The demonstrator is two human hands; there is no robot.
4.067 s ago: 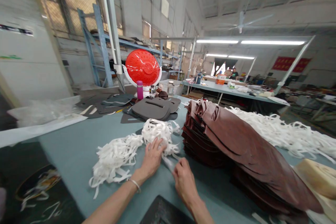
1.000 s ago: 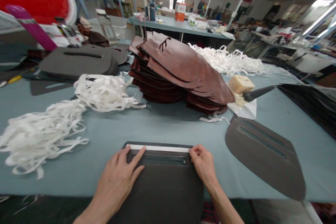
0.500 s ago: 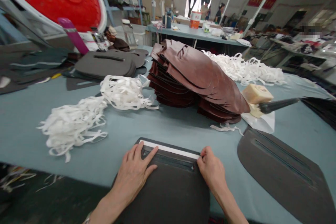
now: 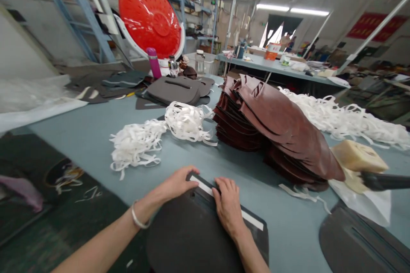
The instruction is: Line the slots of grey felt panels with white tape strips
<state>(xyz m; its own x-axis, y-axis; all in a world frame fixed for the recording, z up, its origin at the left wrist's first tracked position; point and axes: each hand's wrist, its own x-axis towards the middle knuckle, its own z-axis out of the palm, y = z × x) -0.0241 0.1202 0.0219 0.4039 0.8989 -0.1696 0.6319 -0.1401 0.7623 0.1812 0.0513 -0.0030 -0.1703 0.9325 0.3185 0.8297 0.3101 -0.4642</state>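
A dark grey panel (image 4: 195, 234) with rounded corners and a slot lies at the near edge of the table. A white strip (image 4: 253, 220) runs along its far edge, partly covered by my right hand. My left hand (image 4: 177, 184) pinches the panel's far left corner, thumb on top, beside the strip's end. My right hand (image 4: 229, 207) rests on the strip near its middle, fingers stretched forward and thumb apart. The slot is mostly hidden under that hand. A bracelet (image 4: 138, 217) circles my left wrist.
Two heaps of white strips (image 4: 137, 143) lie beyond my left hand. A stack of brown leather pieces (image 4: 282, 123) stands ahead. To the right are a yellowish block (image 4: 360, 155), a dark-handled brush (image 4: 384, 181) and another grey panel (image 4: 365, 239). The table edge (image 4: 80, 143) drops off at left.
My left hand has shifted from lying flat on the strip to pinching the panel's corner. My right hand has moved left from the strip's right end to its middle. The view has swung left.
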